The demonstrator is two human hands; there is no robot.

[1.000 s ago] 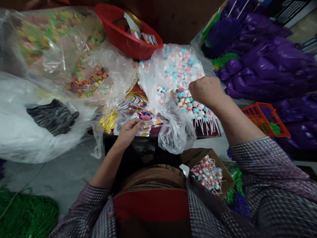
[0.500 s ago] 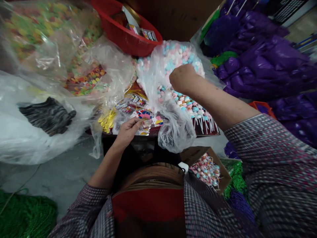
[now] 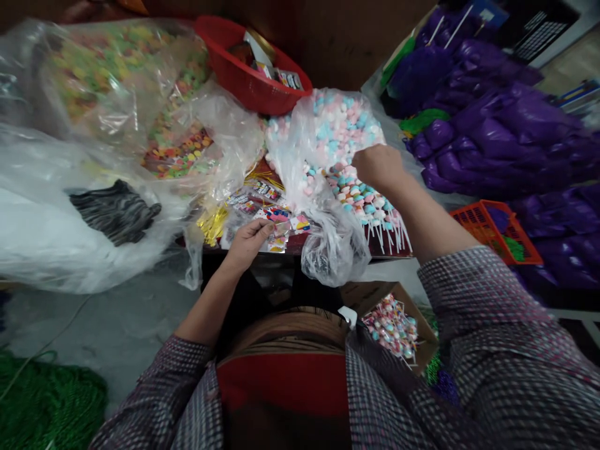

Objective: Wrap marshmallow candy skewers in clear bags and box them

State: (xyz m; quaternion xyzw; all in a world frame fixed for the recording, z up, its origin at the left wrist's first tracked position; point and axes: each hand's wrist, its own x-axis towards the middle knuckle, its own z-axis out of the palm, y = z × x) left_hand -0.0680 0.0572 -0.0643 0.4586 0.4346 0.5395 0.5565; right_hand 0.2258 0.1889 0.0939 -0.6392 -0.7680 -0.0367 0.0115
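My left hand (image 3: 249, 242) pinches the edge of a small printed plastic bag (image 3: 282, 229) between thumb and forefinger, at the table's near edge. My right hand (image 3: 377, 167) hovers over pastel marshmallow candies on sticks (image 3: 357, 200), its fingers curled inward. Whatever it may hold is hidden from view. Behind it lies a clear bag of pink, white and blue marshmallows (image 3: 340, 122). A crumpled clear plastic bag (image 3: 335, 253) hangs over the edge between my hands. Printed bags (image 3: 262, 189) and gold twist ties (image 3: 213, 225) lie left of centre.
At the back stands a red plastic basket (image 3: 262, 87). Big clear bags of coloured gummies (image 3: 126, 75) fill the left. A cardboard box (image 3: 424, 340) of wrapped lollipops sits below the table. Purple bags (image 3: 506, 125) and an orange basket (image 3: 532, 247) are at right; green beads (image 3: 51, 400) lie lower left.
My right hand has moved right and slightly down, from the marshmallow bag to above the candy sticks. My left hand keeps its pinch on the printed bag. The view has shifted a little.
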